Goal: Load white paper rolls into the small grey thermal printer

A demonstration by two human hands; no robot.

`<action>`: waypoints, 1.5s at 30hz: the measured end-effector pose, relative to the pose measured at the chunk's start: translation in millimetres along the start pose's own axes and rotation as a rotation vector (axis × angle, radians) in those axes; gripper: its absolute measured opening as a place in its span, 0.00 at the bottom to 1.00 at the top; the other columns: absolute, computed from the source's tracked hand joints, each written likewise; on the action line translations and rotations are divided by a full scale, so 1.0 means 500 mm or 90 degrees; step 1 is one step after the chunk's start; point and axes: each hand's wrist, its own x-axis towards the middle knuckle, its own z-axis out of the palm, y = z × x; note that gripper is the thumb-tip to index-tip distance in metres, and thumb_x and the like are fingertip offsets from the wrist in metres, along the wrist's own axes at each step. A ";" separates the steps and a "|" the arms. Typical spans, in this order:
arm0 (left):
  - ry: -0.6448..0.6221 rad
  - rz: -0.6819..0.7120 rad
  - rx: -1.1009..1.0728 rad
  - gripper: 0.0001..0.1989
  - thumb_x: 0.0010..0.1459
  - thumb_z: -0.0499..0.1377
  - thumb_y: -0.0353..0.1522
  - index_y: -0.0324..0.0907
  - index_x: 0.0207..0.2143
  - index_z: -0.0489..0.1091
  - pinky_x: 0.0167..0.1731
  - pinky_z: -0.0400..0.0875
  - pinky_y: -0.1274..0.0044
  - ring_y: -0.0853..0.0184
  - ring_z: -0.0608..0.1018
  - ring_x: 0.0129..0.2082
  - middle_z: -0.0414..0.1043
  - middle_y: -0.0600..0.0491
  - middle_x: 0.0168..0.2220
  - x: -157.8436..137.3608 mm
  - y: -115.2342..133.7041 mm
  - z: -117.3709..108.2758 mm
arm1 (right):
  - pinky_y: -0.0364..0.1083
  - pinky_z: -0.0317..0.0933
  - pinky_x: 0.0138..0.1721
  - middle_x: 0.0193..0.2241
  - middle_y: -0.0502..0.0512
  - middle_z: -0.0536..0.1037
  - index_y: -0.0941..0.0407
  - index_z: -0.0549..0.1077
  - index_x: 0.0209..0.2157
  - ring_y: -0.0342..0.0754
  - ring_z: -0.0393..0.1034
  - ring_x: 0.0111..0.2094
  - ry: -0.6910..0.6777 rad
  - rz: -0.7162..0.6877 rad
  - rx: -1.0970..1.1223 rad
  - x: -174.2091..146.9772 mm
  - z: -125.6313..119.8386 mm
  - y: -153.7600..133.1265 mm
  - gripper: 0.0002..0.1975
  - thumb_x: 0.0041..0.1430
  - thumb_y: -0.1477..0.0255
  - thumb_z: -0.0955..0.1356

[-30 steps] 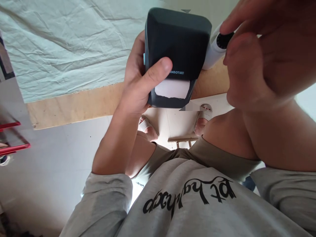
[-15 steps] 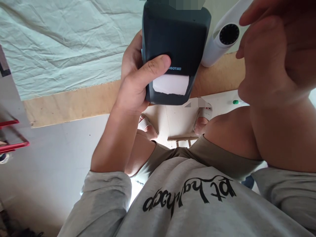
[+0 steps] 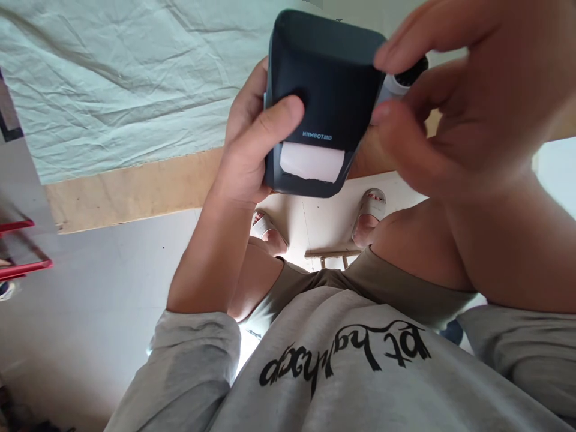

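A dark label printer (image 3: 330,78) marked NIIMBOT hangs above the table's front edge, tilted slightly. White label paper (image 3: 312,162) sticks out of the slot at its lower end. My left hand (image 3: 252,141) is shut on the printer from the left, thumb across the front face and fingers behind it. At the printer's right side, my right hand (image 3: 459,108) is open, thumb and index finger apart. Its index fingertip is at the upper right corner; whether it touches cannot be made out. Behind the right hand, a white cylindrical object with a dark round end (image 3: 411,72) shows partly.
A pale green cloth (image 3: 135,78) covers the table, whose bare wooden edge (image 3: 135,189) runs along the front. Red-framed rack parts (image 3: 27,267) stand at the far left. Below are my legs, sandals (image 3: 371,207) and a wooden rung (image 3: 333,254) on the pale floor.
My right hand has moved left to the printer's right edge, its thumb and index finger spreading. The printer has shifted slightly right and down, still in my left hand.
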 end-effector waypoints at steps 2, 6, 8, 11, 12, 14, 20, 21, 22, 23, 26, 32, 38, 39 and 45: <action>-0.009 -0.036 -0.051 0.12 0.51 0.46 0.39 0.40 0.30 0.61 0.26 0.62 0.79 0.68 0.69 0.32 0.62 0.50 0.29 0.002 0.006 0.004 | 0.29 0.52 0.31 0.44 0.45 0.59 0.56 0.62 0.39 0.25 0.58 0.39 -0.026 -0.070 -0.041 0.000 0.005 -0.010 0.17 0.48 0.64 0.57; -0.004 -0.045 -0.172 0.10 0.49 0.43 0.33 0.38 0.20 0.57 0.25 0.60 0.80 0.72 0.65 0.25 0.55 0.51 0.22 0.011 0.010 0.004 | 0.31 0.57 0.51 0.48 0.47 0.53 0.55 0.57 0.42 0.28 0.54 0.47 -0.046 -0.127 -0.089 0.003 0.020 -0.012 0.19 0.47 0.65 0.57; 0.006 -0.034 -0.201 0.09 0.48 0.42 0.30 0.38 0.18 0.55 0.23 0.56 0.80 0.74 0.60 0.21 0.47 0.52 0.19 0.013 0.007 0.002 | 0.31 0.58 0.51 0.49 0.48 0.52 0.55 0.56 0.43 0.29 0.52 0.50 -0.051 -0.115 -0.091 0.004 0.022 -0.009 0.20 0.47 0.64 0.57; 0.000 -0.031 -0.193 0.10 0.47 0.42 0.29 0.39 0.17 0.55 0.23 0.54 0.80 0.74 0.56 0.21 0.44 0.52 0.19 0.015 0.003 -0.004 | 0.27 0.59 0.36 0.49 0.49 0.50 0.55 0.54 0.46 0.32 0.49 0.53 -0.071 -0.095 -0.093 0.006 0.021 -0.006 0.23 0.47 0.62 0.57; 0.001 -0.034 -0.186 0.10 0.47 0.42 0.29 0.40 0.18 0.57 0.23 0.54 0.79 0.74 0.56 0.21 0.46 0.52 0.19 0.015 0.003 -0.006 | 0.27 0.58 0.33 0.49 0.49 0.50 0.55 0.53 0.46 0.33 0.48 0.54 -0.074 -0.091 -0.094 0.006 0.021 -0.005 0.24 0.47 0.61 0.57; 0.004 -0.036 -0.173 0.11 0.47 0.41 0.28 0.41 0.21 0.61 0.24 0.55 0.79 0.73 0.56 0.22 0.49 0.51 0.20 0.014 0.005 -0.008 | 0.27 0.57 0.34 0.49 0.50 0.49 0.55 0.53 0.47 0.33 0.47 0.53 -0.074 -0.095 -0.092 0.007 0.023 -0.006 0.25 0.46 0.61 0.57; 0.047 -0.103 -0.076 0.15 0.53 0.39 0.35 0.43 0.26 0.63 0.34 0.61 0.76 0.67 0.65 0.33 0.58 0.50 0.23 0.003 0.024 -0.003 | 0.25 0.57 0.33 0.50 0.50 0.48 0.56 0.54 0.46 0.31 0.49 0.53 -0.083 -0.069 -0.075 0.004 0.030 -0.016 0.23 0.48 0.62 0.55; 0.056 -0.121 -0.046 0.16 0.54 0.38 0.37 0.45 0.28 0.64 0.36 0.62 0.74 0.64 0.65 0.38 0.60 0.50 0.25 0.001 0.027 -0.002 | 0.25 0.57 0.33 0.50 0.49 0.48 0.56 0.54 0.46 0.31 0.50 0.52 -0.082 -0.073 -0.075 0.003 0.029 -0.017 0.23 0.48 0.62 0.56; 0.062 -0.133 -0.021 0.18 0.55 0.37 0.39 0.46 0.30 0.64 0.39 0.61 0.73 0.62 0.64 0.43 0.62 0.49 0.27 -0.001 0.029 -0.002 | 0.25 0.57 0.33 0.50 0.48 0.48 0.55 0.54 0.46 0.31 0.51 0.51 -0.082 -0.076 -0.074 0.003 0.029 -0.017 0.23 0.47 0.62 0.56; 0.066 -0.137 -0.003 0.20 0.55 0.35 0.40 0.46 0.32 0.64 0.41 0.61 0.73 0.62 0.62 0.47 0.63 0.49 0.28 -0.002 0.031 -0.002 | 0.26 0.58 0.33 0.50 0.48 0.48 0.55 0.54 0.46 0.31 0.52 0.51 -0.080 -0.079 -0.071 0.002 0.028 -0.016 0.23 0.47 0.62 0.56; 0.077 -0.094 0.006 0.19 0.54 0.33 0.36 0.44 0.31 0.62 0.44 0.60 0.74 0.63 0.60 0.49 0.64 0.52 0.33 -0.005 0.032 -0.006 | 0.28 0.59 0.34 0.50 0.46 0.49 0.54 0.54 0.46 0.31 0.53 0.50 -0.074 -0.096 -0.067 0.000 0.026 -0.014 0.23 0.46 0.62 0.57; 0.054 -0.066 -0.097 0.13 0.48 0.37 0.28 0.41 0.29 0.59 0.38 0.61 0.77 0.70 0.66 0.33 0.57 0.52 0.26 -0.002 0.028 0.003 | 0.28 0.58 0.37 0.51 0.46 0.47 0.53 0.53 0.46 0.29 0.53 0.49 -0.064 -0.093 -0.077 -0.001 0.030 -0.012 0.23 0.47 0.62 0.57; 0.031 -0.010 -0.170 0.14 0.47 0.36 0.23 0.38 0.30 0.58 0.30 0.58 0.79 0.74 0.61 0.23 0.50 0.53 0.22 0.004 0.026 0.012 | 0.33 0.52 0.60 0.51 0.48 0.48 0.54 0.55 0.46 0.31 0.48 0.55 -0.043 -0.094 -0.074 -0.003 0.027 -0.009 0.22 0.48 0.63 0.57; 0.029 -0.016 -0.154 0.14 0.49 0.36 0.23 0.38 0.30 0.58 0.32 0.60 0.77 0.73 0.63 0.26 0.54 0.52 0.24 0.003 0.027 0.010 | 0.33 0.51 0.61 0.51 0.48 0.48 0.54 0.54 0.46 0.31 0.48 0.55 -0.044 -0.092 -0.078 -0.004 0.025 -0.008 0.22 0.48 0.63 0.57; -0.024 -0.055 -0.089 0.18 0.58 0.32 0.35 0.51 0.39 0.59 0.47 0.59 0.75 0.70 0.62 0.49 0.64 0.58 0.40 -0.004 0.032 0.009 | 0.32 0.49 0.62 0.51 0.47 0.46 0.53 0.54 0.46 0.32 0.45 0.57 -0.046 -0.104 -0.113 -0.007 0.022 -0.004 0.21 0.49 0.63 0.56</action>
